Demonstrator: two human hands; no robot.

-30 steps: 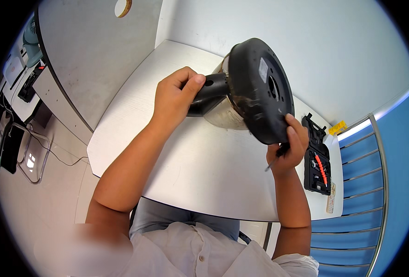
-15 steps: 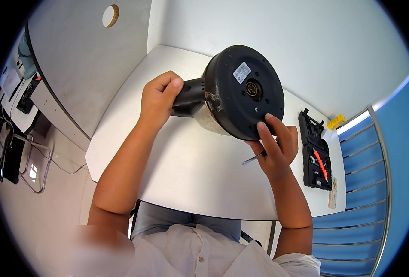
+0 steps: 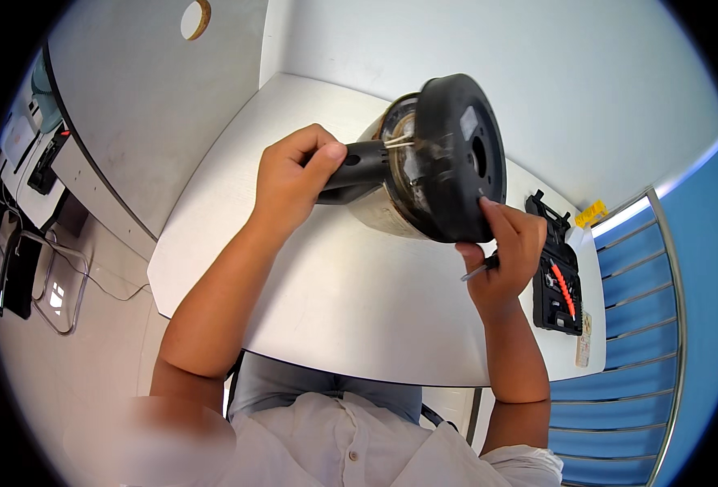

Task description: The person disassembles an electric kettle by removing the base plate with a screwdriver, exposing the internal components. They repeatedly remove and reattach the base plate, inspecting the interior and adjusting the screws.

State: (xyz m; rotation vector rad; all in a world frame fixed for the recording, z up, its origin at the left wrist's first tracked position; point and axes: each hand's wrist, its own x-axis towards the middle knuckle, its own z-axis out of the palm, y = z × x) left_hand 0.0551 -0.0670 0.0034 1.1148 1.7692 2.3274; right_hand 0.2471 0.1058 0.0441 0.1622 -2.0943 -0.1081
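Observation:
An electric kettle [image 3: 373, 213] lies tilted on its side above the table, its black handle [image 3: 363, 165] gripped by my left hand [image 3: 290, 183]. The round black base cover [image 3: 442, 154] stands partly away from the kettle's bottom. Light-coloured wires [image 3: 399, 141] and a stained metal underside show in the gap. My right hand [image 3: 511, 253] pinches the cover's lower edge between fingers and thumb. A small screwdriver [image 3: 482, 266] is also tucked in that hand, its metal shaft pointing left.
The white table [image 3: 343, 316] lies below the kettle. At its right side are an open black tool case [image 3: 558, 304] with an orange flexible shaft [image 3: 563, 286], and a pale remote-like strip [image 3: 584, 341]. A metal railing [image 3: 674, 260] borders the right, a grey partition [image 3: 156, 105] the left.
My right hand has pulled the base cover away to the right, opening a gap that bares the wires and metal underside. My left hand has shifted slightly right with the handle.

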